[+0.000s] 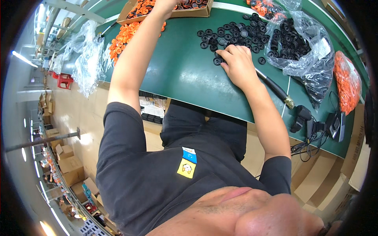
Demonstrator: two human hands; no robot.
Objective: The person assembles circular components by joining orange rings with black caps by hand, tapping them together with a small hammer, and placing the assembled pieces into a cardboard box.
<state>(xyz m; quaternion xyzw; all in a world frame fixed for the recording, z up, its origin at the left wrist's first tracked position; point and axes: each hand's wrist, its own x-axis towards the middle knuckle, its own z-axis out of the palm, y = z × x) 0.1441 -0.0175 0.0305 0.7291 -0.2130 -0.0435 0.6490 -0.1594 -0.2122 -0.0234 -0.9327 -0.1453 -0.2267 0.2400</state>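
Observation:
My right hand (237, 65) rests on the green table (185, 74) at the near edge of a loose pile of black rings (232, 33). Its curled fingers pinch one black ring (217, 61) at the fingertips. My left arm stretches far forward, and my left hand (167, 4) is inside a shallow cardboard box (197, 13) holding orange and black rings. The top edge of the picture cuts off most of that hand, so its fingers are hidden. Beside the left forearm lies a heap of orange rings (123, 36).
A clear bag of black rings (296, 43) and an orange-filled bag (347, 80) lie to the right. A black-handled tool (272, 85) lies behind my right wrist, near black devices with cables (311, 128). Empty clear bags (86, 59) hang off the left edge above a red stool (65, 81).

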